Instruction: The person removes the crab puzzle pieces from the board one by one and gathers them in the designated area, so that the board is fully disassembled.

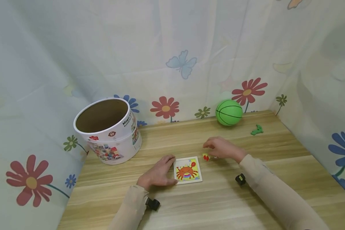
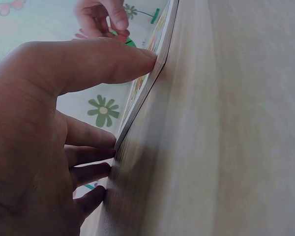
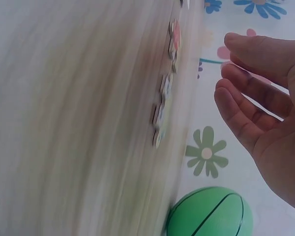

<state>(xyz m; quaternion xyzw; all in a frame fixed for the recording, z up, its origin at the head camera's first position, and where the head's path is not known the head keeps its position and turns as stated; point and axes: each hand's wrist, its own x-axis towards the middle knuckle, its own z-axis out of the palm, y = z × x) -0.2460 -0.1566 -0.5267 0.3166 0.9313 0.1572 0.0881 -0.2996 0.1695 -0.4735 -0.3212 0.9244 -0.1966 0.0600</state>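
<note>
Partly hidden: the loose puzzle pieces [image 1: 205, 157], covered by the right hand [image 1: 223, 148] in the head view; the right wrist view shows them blurred and nearly edge-on, so their pictures are hard to read.
Cut off: both beige sleeves [image 1: 276, 190], by the bottom edge of the head view; the green ball also leaves the right wrist view at the bottom.
Dark inside: the white bucket [image 1: 120, 135], left of centre; its floor cannot be made out.
Tabletop: pale wood grain [image 1: 187, 207] across the lower frame, the green ball [image 1: 228, 112] and a small green piece [image 1: 257, 130] at its upper right.
Curtain: white cloth [image 1: 126, 57] behind and at both sides, printed with flowers and butterflies.
Crab board: the puzzle board [image 1: 187, 172] lies flat, just below the frame's centre; crab upright, raised claw toward upper right, top edge slanting slightly up rightward; near square, long axis uncertain.
Left hand: thumb and fingers [image 1: 158, 172] spread apart, touching the board's left side.
Right hand: thumb and loosely bent fingers apart, holding nothing, above the pieces.
</note>
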